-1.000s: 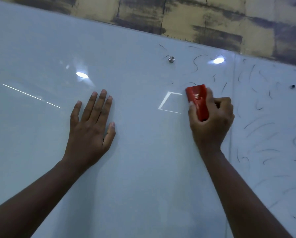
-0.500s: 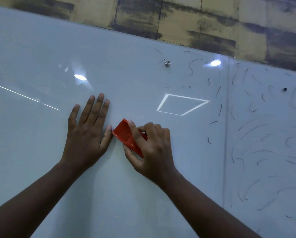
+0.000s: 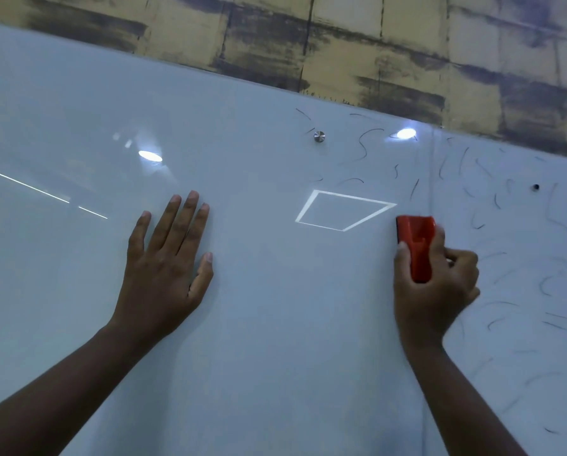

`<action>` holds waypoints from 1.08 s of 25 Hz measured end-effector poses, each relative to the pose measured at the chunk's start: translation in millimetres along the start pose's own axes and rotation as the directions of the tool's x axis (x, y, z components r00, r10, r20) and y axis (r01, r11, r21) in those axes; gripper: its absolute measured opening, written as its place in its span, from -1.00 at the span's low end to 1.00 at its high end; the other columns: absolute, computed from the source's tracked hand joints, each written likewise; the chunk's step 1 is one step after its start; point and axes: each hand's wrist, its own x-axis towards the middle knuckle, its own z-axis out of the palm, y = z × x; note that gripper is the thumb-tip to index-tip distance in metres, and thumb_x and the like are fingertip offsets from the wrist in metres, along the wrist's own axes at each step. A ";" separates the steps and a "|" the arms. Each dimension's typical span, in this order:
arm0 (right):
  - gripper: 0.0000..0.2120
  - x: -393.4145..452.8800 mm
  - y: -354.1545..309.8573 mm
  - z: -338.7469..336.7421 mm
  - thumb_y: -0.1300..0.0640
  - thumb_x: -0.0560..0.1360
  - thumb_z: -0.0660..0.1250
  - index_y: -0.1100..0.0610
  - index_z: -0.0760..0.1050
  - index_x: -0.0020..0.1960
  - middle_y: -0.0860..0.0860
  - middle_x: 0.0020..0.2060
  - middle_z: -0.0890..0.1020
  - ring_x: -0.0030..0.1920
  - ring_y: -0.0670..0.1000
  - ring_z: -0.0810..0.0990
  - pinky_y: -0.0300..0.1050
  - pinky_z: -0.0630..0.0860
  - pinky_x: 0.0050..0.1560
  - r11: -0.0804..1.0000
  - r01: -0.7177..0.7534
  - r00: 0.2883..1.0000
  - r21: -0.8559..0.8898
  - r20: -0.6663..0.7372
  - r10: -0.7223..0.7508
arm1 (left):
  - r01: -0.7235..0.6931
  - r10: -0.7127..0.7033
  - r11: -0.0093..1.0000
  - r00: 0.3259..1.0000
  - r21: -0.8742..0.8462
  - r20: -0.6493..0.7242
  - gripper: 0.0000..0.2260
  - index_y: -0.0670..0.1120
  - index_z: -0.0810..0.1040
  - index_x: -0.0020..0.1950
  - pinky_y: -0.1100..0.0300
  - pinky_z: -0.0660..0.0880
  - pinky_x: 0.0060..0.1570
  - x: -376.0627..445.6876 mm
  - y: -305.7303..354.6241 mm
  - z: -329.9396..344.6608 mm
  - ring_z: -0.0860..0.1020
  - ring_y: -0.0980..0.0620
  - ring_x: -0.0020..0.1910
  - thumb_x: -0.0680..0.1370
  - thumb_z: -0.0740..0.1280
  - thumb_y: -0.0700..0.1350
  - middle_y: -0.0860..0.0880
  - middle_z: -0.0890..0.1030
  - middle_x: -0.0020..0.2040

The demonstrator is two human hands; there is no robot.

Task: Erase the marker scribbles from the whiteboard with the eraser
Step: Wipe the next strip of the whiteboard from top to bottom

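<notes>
The person's left hand (image 3: 167,258) lies flat against the whiteboard (image 3: 275,324), fingers straight and slightly spread, thumb out to the side, holding nothing. Well to its right, the right hand (image 3: 433,284) grips the red eraser (image 3: 417,245) — thumb along the left edge, fingers curled round the right side and blurred. The eraser stands roughly upright with its top end clear of the hand, and a dark strip shows along its upper left edge. It sits against the board just beside the vertical seam (image 3: 432,179) where two panels meet.

The marker scribbles (image 3: 505,291) — short dark curls and strokes — crowd the panel to the right of the seam, and a few more lie above the eraser near the round metal mounting stud (image 3: 319,136). The board area around the left hand and between the two hands carries no marks, only reflections: two bright light spots, a thin white line at the far left, and a white four-sided outline (image 3: 344,210) just left of the eraser. Above the board runs a yellow, dark-stained brick wall (image 3: 341,44).
</notes>
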 end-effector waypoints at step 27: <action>-0.46 110.1 -29.1 52.1 -0.08 0.59 0.38 0.19 0.48 0.47 0.18 -0.02 0.51 -0.06 0.17 0.50 0.15 0.53 -0.01 0.948 0.315 0.949 -0.036 -0.014 -0.316 | -0.004 0.005 1.000 0.997 0.023 -0.077 -0.33 -0.16 0.22 0.70 -0.25 0.04 0.65 114.1 18.0 37.7 0.09 -0.09 0.72 0.67 0.05 0.17 -0.14 0.18 0.72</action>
